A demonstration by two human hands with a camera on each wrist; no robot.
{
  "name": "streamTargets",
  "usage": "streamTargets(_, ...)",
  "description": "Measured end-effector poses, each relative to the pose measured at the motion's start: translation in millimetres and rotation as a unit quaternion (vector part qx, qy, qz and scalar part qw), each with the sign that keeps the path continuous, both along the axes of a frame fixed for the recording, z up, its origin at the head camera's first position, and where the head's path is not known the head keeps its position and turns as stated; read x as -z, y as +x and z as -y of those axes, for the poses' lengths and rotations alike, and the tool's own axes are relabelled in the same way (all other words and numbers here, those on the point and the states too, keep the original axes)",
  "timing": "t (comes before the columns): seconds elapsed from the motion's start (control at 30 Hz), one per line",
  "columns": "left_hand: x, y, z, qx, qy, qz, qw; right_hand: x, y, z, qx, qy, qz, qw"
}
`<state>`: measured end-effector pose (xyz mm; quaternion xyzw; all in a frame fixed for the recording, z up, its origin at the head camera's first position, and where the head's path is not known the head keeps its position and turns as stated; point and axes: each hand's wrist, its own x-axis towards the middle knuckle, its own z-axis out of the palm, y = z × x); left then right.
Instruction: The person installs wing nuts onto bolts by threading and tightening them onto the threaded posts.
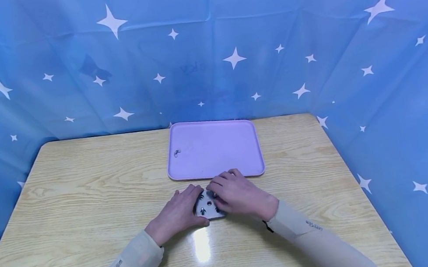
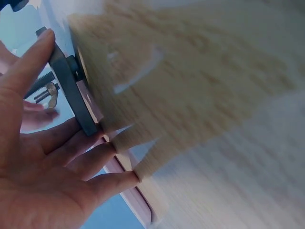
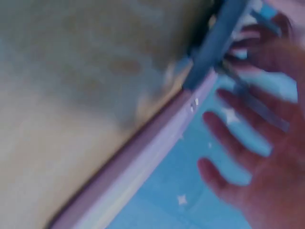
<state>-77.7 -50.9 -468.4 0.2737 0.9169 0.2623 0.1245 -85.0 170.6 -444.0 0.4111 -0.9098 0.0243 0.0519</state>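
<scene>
A grey metal plate [image 1: 210, 213] with holes and hardware stands off the tabletop near its middle. My left hand [image 1: 177, 212] grips the plate's left side, thumb at the near edge and fingertips at the far edge. In the left wrist view, threaded bolts and a wing nut [image 2: 52, 95] project from the plate [image 2: 71, 90]. Over the plate's right part, my right hand [image 1: 241, 195] has its fingers curled around a dark bolt [image 1: 214, 194], partly hidden by them. The right wrist view is blurred; a long bolt [image 3: 262, 110] crosses in front of the spread lower fingers.
Behind the hands lies a purple tray [image 1: 215, 148], its near rim close to the right hand's fingers. A small metal piece [image 1: 177, 153] rests at the tray's left side. The wooden table [image 1: 97, 186] meets a blue curtain with white stars at its back edge.
</scene>
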Motion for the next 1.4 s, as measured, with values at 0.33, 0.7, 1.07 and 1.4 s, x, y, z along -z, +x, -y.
streamTargets(0.33,0.2,-1.3,0.5,-0.004,-0.005,0.013,0.9999,-7.3,-4.7,-17.0,-0.100,0.079,-0.009,0.9918)
streamTargets(0.7,1.0,-0.7,-0.7,-0.004,0.000,0.012,0.9999,4.0,-3.5,-4.4,-0.072,0.055,-0.086,0.9922)
streamTargets(1.07,1.5,-0.6,-0.8,0.000,0.010,0.004,0.9999,17.1,2.3,11.8,0.048,-0.042,-0.053,0.9966)
streamTargets(1.4,0.9,-0.8,0.0,-0.003,-0.001,0.006,1.0000,-10.6,-4.3,-10.6,-0.029,0.047,0.053,0.9971)
